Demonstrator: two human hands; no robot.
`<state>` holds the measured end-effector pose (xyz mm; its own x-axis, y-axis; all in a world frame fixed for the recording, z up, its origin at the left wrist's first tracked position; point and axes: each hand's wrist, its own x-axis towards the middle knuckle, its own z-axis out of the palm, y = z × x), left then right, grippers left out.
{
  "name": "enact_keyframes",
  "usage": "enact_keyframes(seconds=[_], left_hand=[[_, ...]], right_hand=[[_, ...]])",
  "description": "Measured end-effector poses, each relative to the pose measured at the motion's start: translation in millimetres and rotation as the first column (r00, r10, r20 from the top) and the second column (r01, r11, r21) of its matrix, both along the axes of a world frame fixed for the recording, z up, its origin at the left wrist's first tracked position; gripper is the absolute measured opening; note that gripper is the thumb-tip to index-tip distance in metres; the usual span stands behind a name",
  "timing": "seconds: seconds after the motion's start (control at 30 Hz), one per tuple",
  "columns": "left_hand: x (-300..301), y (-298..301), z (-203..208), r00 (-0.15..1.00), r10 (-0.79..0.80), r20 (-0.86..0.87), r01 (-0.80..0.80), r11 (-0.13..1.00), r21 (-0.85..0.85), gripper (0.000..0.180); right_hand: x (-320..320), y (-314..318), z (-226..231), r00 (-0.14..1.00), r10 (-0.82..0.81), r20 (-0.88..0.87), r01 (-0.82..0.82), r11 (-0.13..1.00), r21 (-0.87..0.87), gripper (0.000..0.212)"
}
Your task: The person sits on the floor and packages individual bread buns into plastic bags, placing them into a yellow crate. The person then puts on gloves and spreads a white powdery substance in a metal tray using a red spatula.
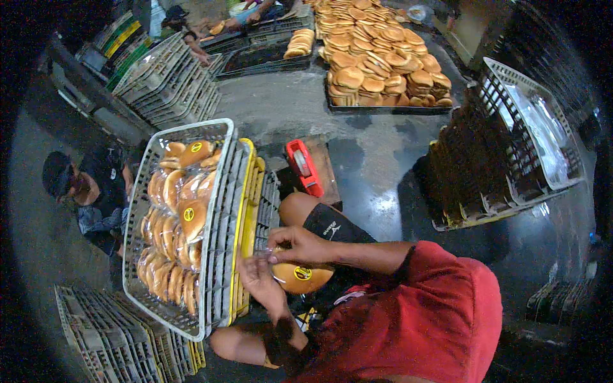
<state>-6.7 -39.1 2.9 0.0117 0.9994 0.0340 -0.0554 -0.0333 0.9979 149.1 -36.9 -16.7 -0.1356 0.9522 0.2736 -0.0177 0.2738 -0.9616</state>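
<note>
As right fingers (285,237) pinch near-closed, bagged bun (300,281) held

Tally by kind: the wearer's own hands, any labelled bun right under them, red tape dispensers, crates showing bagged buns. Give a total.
Left hand and right hand: 2
Labelled bun under them: 1
Red tape dispenser: 1
Grey crate showing bagged buns: 1
Total: 5
</note>
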Motion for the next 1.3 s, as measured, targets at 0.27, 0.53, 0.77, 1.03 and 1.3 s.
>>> enact_keyframes(seconds=[0.27,0.53,0.77,1.03,1.3], left_hand=[[3.7,16.8,-37.8,0.949,-0.069,0.308,0.130,0.975,-0.182,0.013],[20.9,12.1,-28.7,0.994,0.024,0.102,-0.014,0.996,-0.092,0.012],[17.5,9.3,-34.3,0.982,0.167,-0.085,-0.152,0.976,0.156,0.014],[28.7,12.8,-30.3,0.993,0.098,-0.063,-0.080,0.968,0.239,0.007],[40.1,12.2,-43.0,0.987,0.149,-0.060,-0.138,0.978,0.158,0.016]], right_hand=[[6.3,3.9,-7.2,0.986,-0.089,-0.139,0.063,0.981,-0.184,0.027],[-6.6,2.0,-1.0,0.857,-0.499,0.130,0.493,0.866,0.080,0.018],[6.2,1.3,-1.2,0.909,-0.274,0.315,0.207,0.951,0.230,0.017],[3.8,8.6,-4.2,0.955,-0.291,-0.060,0.298,0.938,0.180,0.019],[24.1,31.7,-33.2,0.891,-0.439,-0.113,0.448,0.892,0.064,0.013]])
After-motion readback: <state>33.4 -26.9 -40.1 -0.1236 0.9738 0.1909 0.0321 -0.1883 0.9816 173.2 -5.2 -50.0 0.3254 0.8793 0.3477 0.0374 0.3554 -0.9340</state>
